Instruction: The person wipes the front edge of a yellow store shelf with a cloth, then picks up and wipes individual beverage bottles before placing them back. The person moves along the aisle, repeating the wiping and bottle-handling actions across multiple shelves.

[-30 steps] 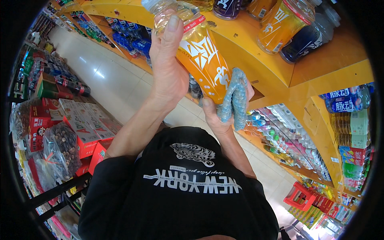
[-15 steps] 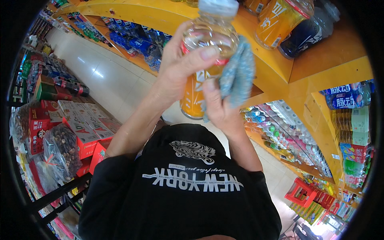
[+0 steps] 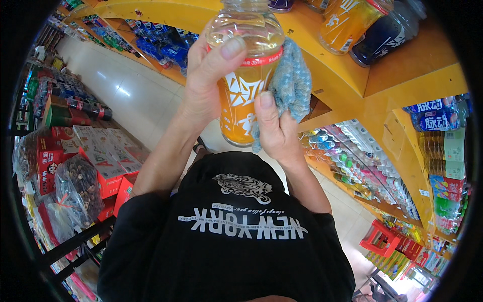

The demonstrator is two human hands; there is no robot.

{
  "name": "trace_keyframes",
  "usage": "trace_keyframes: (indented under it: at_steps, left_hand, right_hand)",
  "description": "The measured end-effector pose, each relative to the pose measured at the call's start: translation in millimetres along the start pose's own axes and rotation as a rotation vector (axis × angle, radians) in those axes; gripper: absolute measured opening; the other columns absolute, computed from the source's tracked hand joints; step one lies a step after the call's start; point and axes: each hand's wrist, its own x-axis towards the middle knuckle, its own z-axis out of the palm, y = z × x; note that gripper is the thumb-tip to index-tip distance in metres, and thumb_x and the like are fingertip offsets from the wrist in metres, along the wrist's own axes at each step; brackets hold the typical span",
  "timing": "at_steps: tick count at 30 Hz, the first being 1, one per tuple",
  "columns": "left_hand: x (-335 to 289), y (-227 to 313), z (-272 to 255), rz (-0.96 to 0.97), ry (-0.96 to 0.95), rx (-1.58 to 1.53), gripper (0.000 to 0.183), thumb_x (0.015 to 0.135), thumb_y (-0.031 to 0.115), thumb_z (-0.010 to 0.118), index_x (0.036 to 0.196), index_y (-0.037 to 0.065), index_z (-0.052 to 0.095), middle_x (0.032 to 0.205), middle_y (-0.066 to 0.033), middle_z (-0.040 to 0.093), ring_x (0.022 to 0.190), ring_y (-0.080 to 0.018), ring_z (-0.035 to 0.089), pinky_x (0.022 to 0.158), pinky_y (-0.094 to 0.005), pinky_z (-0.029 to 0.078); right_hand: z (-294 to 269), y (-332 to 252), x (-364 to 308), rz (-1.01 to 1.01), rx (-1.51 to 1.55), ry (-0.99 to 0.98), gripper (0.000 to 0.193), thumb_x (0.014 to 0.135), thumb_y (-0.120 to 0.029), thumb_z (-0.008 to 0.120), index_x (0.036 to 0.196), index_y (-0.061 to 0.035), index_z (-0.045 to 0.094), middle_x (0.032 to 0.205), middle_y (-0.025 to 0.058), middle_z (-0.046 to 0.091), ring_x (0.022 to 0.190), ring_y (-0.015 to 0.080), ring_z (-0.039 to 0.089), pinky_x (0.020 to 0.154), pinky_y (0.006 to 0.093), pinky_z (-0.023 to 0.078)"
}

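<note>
A clear plastic drink bottle (image 3: 241, 103), with a red band and an orange label, stands almost upright before my chest; the frame's upper edge cuts off its top. My left hand (image 3: 204, 83) is closed round its left side, thumb across the front near the red band. On the right, a blue-grey cloth (image 3: 295, 80) hangs bunched against the bottle. My right hand (image 3: 276, 133) is closed on that cloth, its thumb pressed to the label's lower right; the fingers behind are hidden.
Orange bottles (image 3: 347, 25) and a dark bottle (image 3: 387, 43) sit on the yellow shelf (image 3: 337, 78) ahead. Packed bottles fill lower shelves (image 3: 367, 171) at right. Red and white cartons (image 3: 108, 156) and a bagged bundle (image 3: 78, 191) line the left. A red basket (image 3: 380, 240) is at lower right.
The bottle has moved left and looks larger, its white cap now out of the frame. The cloth has shifted slightly left with it. Both hands keep their hold.
</note>
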Motion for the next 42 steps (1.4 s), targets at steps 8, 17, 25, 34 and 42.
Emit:
trace_keyframes:
  at_steps: [8, 17, 25, 34, 42]
  left_hand:
    - [6.7, 17.6, -23.5, 0.068, 0.038, 0.063, 0.063, 0.09, 0.05, 0.054, 0.133, 0.005, 0.045, 0.123, -0.0177, 0.057, 0.105, -0.0347, 0.062, 0.085, -0.0465, 0.054]
    - [12.9, 9.8, -11.8, 0.485, 0.19, 0.023, 0.043, 0.092, 0.036, 0.058, 0.121, 0.005, 0.052, 0.112, -0.0119, 0.061, 0.098, -0.0243, 0.062, 0.086, -0.039, 0.052]
    - [0.4, 1.1, -27.8, 0.314, 0.173, 0.248, 0.073, 0.09, 0.063, 0.048, 0.133, 0.005, 0.044, 0.117, -0.0169, 0.06, 0.093, -0.028, 0.066, 0.078, -0.0405, 0.057]
    - [-22.7, -8.3, -21.6, 0.059, 0.181, 0.285, 0.047, 0.082, 0.017, 0.071, 0.12, -0.001, 0.051, 0.103, -0.0106, 0.064, 0.085, -0.0169, 0.065, 0.073, -0.0297, 0.055]
    - [-31.9, -8.1, -13.4, 0.103, 0.122, 0.355, 0.063, 0.072, 0.009, 0.08, 0.125, -0.003, 0.048, 0.112, -0.0108, 0.062, 0.099, -0.0162, 0.061, 0.087, -0.0303, 0.051]
  right_hand:
    - [12.8, 16.6, -18.1, 0.214, 0.137, 0.104, 0.051, 0.099, -0.038, 0.047, 0.132, 0.0021, 0.047, 0.123, 0.0128, 0.058, 0.108, 0.0184, 0.058, 0.095, 0.0336, 0.045]
    - [25.2, 17.0, -17.8, 0.496, 0.786, 0.11, 0.077, 0.094, -0.062, 0.037, 0.139, -0.0002, 0.04, 0.129, 0.0169, 0.056, 0.113, 0.0303, 0.059, 0.089, 0.0443, 0.054]
    - [25.7, 21.6, -15.0, 0.487, 0.815, 0.166, 0.067, 0.088, -0.049, 0.063, 0.13, 0.0003, 0.045, 0.108, 0.017, 0.064, 0.074, 0.0252, 0.07, 0.062, 0.0321, 0.059]
    - [17.7, 55.9, -19.9, 0.472, 0.362, 0.464, 0.061, 0.095, -0.046, 0.054, 0.129, 0.0033, 0.047, 0.117, 0.0127, 0.06, 0.102, 0.02, 0.061, 0.086, 0.0349, 0.052]
    - [-7.4, 22.1, 6.5, 0.239, -0.085, 0.356, 0.051, 0.098, -0.039, 0.054, 0.125, 0.0038, 0.048, 0.118, 0.0113, 0.057, 0.106, 0.0161, 0.054, 0.093, 0.0326, 0.044]
